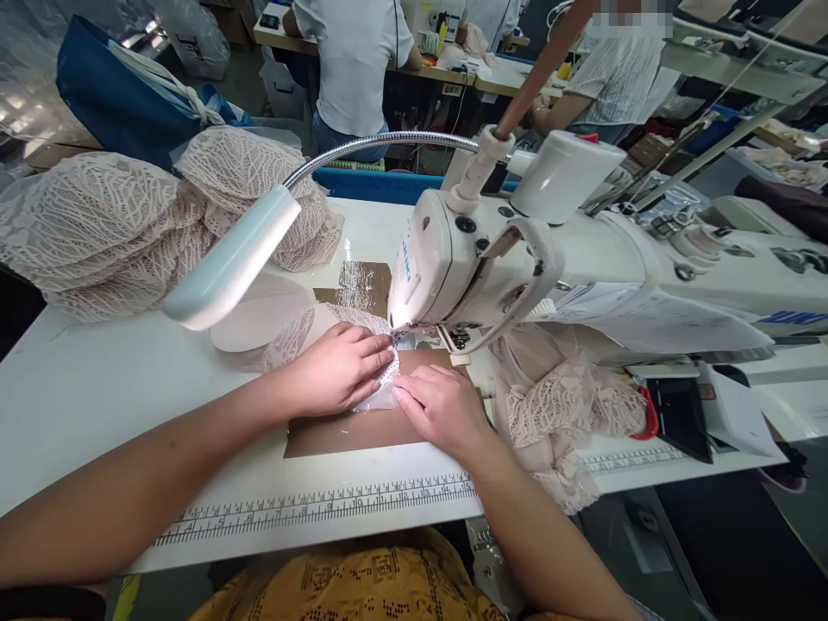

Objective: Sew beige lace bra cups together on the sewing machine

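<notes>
A pale lace piece (pixel 386 373) with a sheer edge lies under the needle area of a white sewing machine (pixel 433 250). My left hand (pixel 336 369) rests flat on it, fingers stretched toward the presser foot. On the other side, my right hand (pixel 443 405) has its fingers curled, with thumb and forefinger at the fabric's right edge. More of the lace and a smooth pale cup-shaped panel (pixel 262 319) spread out behind my left hand. Beneath the work is a brown sheet (pixel 362 431) on the white table. The needle tip is too small to make out.
A lamp (pixel 236 259) on a bendable neck hangs over the table's left side. Stacked lace pieces (pixel 109 224) stand at the back left; more lace (pixel 549 405) lies right of the machine. A ruler strip (pixel 323 509) runs along the front edge. Two people sit beyond.
</notes>
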`<action>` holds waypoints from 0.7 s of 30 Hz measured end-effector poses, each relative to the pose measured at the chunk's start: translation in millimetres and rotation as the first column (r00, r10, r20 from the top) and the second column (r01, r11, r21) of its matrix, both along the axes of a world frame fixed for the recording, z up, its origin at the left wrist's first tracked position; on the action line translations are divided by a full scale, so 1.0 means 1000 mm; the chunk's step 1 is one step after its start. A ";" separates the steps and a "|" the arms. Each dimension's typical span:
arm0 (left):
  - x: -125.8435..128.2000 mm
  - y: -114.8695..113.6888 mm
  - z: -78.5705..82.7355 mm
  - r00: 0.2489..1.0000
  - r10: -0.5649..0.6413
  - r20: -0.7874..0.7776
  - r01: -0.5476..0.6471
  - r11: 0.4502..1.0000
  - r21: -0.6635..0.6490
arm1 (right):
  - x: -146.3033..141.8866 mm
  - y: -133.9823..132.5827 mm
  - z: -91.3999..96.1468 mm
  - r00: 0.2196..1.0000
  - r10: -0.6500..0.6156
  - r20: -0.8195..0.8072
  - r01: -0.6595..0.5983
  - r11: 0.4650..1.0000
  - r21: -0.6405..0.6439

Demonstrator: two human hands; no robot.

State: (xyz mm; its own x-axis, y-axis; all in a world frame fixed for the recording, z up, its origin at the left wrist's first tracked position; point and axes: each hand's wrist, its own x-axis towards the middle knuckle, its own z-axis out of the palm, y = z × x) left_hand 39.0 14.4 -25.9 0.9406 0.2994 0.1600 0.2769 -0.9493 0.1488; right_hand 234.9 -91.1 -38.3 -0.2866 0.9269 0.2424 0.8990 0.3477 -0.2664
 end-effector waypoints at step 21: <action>-0.003 0.001 -0.005 1.000 -0.009 -0.015 0.010 0.998 0.058 | -0.001 0.002 -0.004 0.991 -0.040 0.125 0.039 0.999 0.007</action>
State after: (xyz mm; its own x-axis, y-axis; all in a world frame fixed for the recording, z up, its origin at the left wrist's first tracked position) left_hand 36.0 15.8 -31.3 0.9456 0.2812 0.1634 0.2697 -0.9588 0.0892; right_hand 233.8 -88.7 -42.1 -0.2781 0.9370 0.2116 0.9382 0.3122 -0.1496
